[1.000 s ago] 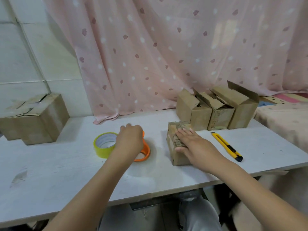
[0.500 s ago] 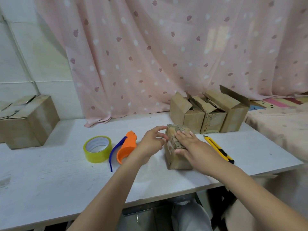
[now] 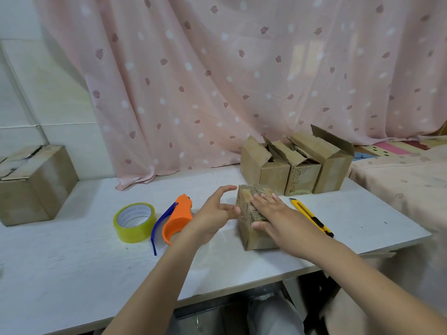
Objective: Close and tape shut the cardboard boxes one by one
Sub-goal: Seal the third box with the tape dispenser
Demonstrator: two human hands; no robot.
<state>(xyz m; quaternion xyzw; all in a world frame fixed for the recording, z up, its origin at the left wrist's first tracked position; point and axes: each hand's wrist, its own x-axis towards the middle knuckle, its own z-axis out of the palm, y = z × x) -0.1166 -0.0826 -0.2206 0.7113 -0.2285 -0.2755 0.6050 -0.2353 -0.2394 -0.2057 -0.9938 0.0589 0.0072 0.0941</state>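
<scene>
My right hand (image 3: 273, 213) presses flat on the small brown cardboard box (image 3: 254, 218), centre frame; my left hand (image 3: 215, 213) hovers open beside it. Keep flaps flush before fetching the yellow tape roll (image 3: 134, 222).

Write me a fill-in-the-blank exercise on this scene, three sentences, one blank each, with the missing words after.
1. The right hand lies flat on top of the small ____ box.
2. The tape roll on the table is ____ in colour.
3. The utility knife lies to the ____ of that box, while the left hand is on the other side.

Missing words: cardboard; yellow; right
</scene>
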